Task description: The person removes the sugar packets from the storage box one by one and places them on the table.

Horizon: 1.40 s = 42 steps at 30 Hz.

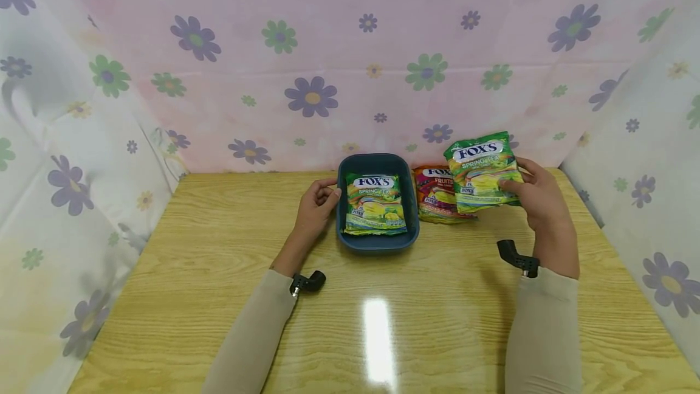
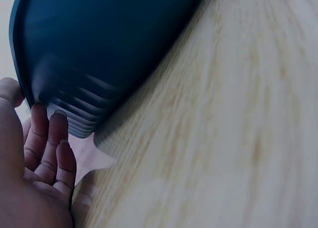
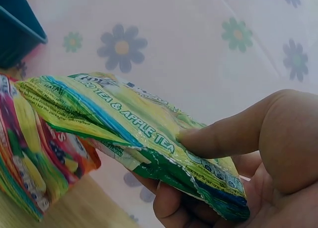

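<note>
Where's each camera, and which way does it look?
Head: on the head, facing forward and down at the blue tub; left hand, right hand and beige sleeves show.
Left wrist: on that wrist, facing the tub's side; left hand shows.
Right wrist: on that wrist, facing the held green packet; right hand shows.
Head and right wrist share the held green packet and red packet.

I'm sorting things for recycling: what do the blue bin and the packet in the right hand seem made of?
Blue bin: probably molded plastic, smooth with soft sheen, given rounded corners and ridged wall.
Packet: likely glossy printed plastic film, given its creases and highlights.
</note>
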### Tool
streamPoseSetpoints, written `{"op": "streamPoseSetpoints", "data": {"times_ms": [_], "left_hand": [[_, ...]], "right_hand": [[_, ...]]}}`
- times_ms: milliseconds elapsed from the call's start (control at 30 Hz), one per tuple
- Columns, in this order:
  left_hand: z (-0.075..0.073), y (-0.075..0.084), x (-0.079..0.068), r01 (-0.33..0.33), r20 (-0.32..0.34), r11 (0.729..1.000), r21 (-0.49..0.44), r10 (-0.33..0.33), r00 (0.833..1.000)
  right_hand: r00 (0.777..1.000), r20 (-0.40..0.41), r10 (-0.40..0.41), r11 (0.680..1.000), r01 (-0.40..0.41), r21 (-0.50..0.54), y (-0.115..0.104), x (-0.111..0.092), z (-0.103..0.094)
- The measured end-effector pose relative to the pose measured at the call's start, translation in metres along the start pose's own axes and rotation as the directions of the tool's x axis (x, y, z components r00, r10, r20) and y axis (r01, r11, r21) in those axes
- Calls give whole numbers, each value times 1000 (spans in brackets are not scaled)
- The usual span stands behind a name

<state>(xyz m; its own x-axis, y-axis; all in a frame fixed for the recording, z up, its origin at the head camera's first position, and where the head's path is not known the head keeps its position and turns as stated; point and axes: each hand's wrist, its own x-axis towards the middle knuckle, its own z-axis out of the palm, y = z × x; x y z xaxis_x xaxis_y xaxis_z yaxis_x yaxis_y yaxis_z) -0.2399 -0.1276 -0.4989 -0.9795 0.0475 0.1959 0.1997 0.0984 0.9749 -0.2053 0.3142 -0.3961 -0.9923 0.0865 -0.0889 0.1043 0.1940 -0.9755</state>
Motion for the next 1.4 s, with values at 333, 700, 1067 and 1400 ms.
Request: {"op": "streamPoseSetpoints", "data": {"times_ms": [333, 700, 1067, 1400], "left_hand": [[0, -2, 0, -3, 2, 1000, -6, 3, 1000], [0, -4, 0, -6, -3, 1000, 7, 6, 1000], [-1, -5, 0, -16, 6, 1000, -16, 16, 1000], [0, -4, 0, -15, 5, 1000, -12, 15, 1000]], "right_hand": [[997, -47, 61, 987, -53, 151, 17, 3, -14], [991, -57, 117, 937, -91, 338, 35, -1, -32], [970, -134, 204, 901, -132, 413, 54, 2, -38], [969, -161, 186, 918, -113, 379, 71, 7, -37]]}}
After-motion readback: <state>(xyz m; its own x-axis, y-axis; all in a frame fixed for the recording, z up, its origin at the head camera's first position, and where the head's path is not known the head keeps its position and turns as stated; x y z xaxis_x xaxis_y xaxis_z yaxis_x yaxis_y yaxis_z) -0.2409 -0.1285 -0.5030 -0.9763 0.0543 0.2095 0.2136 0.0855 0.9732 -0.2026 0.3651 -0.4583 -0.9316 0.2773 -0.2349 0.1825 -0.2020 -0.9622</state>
